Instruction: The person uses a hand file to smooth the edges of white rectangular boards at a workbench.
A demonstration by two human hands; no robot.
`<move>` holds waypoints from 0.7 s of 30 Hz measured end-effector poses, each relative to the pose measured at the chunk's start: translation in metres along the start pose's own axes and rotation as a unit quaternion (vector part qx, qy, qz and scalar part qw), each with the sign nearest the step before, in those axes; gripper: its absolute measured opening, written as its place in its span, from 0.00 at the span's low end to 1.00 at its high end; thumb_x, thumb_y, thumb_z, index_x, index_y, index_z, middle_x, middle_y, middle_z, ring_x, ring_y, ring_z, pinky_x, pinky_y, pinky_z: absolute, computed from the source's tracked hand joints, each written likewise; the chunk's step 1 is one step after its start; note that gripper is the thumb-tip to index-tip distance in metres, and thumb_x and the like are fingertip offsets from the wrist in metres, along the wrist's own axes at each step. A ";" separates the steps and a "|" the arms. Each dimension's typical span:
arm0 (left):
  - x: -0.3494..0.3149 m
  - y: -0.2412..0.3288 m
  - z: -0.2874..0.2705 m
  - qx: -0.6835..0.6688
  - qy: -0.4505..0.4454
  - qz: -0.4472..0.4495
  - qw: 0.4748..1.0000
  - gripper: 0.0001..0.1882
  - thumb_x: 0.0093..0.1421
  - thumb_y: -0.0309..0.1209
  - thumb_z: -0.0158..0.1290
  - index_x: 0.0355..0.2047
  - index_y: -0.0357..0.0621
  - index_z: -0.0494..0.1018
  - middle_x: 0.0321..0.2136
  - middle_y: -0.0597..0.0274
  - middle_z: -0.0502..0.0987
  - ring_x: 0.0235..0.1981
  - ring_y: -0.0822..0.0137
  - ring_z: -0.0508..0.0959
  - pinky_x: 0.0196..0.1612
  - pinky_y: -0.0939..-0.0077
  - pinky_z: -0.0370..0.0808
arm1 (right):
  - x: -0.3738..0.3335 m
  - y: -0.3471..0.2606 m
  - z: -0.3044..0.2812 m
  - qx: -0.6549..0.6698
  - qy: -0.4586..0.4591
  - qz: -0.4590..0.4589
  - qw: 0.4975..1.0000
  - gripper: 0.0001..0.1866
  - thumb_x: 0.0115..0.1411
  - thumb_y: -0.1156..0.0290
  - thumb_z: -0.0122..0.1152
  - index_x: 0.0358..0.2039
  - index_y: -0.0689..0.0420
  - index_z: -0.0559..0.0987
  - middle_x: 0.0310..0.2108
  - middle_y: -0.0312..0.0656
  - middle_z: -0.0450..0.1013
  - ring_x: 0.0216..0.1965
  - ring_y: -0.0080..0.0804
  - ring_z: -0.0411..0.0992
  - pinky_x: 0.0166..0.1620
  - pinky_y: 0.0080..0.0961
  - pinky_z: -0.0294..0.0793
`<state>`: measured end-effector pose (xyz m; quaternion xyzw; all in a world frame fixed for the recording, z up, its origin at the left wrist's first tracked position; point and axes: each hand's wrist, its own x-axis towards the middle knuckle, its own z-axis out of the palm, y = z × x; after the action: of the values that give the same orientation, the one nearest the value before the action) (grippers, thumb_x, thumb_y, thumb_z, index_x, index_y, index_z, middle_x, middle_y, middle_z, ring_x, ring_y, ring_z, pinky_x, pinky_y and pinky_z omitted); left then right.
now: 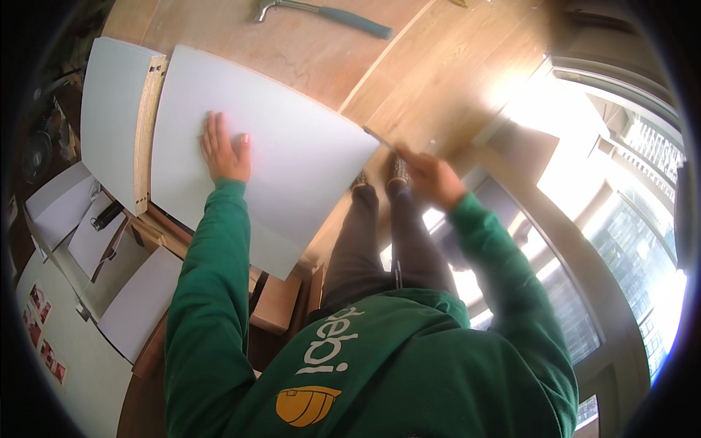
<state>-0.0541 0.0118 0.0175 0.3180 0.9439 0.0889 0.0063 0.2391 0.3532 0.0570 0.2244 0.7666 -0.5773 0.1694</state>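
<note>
Left hand [225, 152] pressed flat, fingers spread, on a white panel [292, 153]; right hand [431, 177] (blurred, grip unclear) at its corner, hammer [325, 13] beyond.

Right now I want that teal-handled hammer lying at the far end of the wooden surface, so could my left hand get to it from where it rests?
Probably yes: the left hand lies flat on the white panel, and bare wood separates that panel from the hammer. It looks a long stretch, though.

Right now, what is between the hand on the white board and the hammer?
In the head view, only bare white board and wooden floor lie between the left hand and the hammer.
</note>
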 end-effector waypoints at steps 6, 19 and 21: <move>0.004 0.003 0.001 -0.002 -0.004 0.000 1.000 0.37 0.67 0.47 0.46 0.72 0.45 0.53 0.73 0.53 0.52 0.74 0.50 0.51 0.73 0.46 0.43 | 0.042 0.035 0.018 0.007 0.032 0.042 0.999 0.21 0.67 0.66 0.56 0.59 0.57 0.74 0.32 0.47 0.75 0.38 0.44 0.76 0.44 0.35 0.74; 0.001 0.004 0.001 0.001 -0.001 0.001 1.000 0.37 0.67 0.47 0.46 0.71 0.45 0.54 0.73 0.52 0.52 0.74 0.50 0.51 0.73 0.46 0.43 | 0.054 -0.017 0.034 0.595 0.009 0.263 0.760 0.08 0.67 0.65 0.59 0.34 0.51 0.70 0.18 0.27 0.57 0.15 0.17 0.53 0.17 0.20 0.49; 0.001 0.004 0.000 -0.002 0.000 0.002 1.000 0.37 0.67 0.47 0.46 0.71 0.45 0.54 0.73 0.52 0.52 0.74 0.50 0.51 0.73 0.46 0.43 | 0.057 -0.015 0.040 0.624 0.017 0.268 0.734 0.09 0.67 0.67 0.59 0.33 0.49 0.67 0.18 0.28 0.57 0.15 0.18 0.53 0.17 0.20 0.49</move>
<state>-0.0530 0.0154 0.0178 0.3194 0.9432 0.0906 0.0067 0.1833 0.3198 0.0289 0.4862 0.1452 -0.8525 0.1261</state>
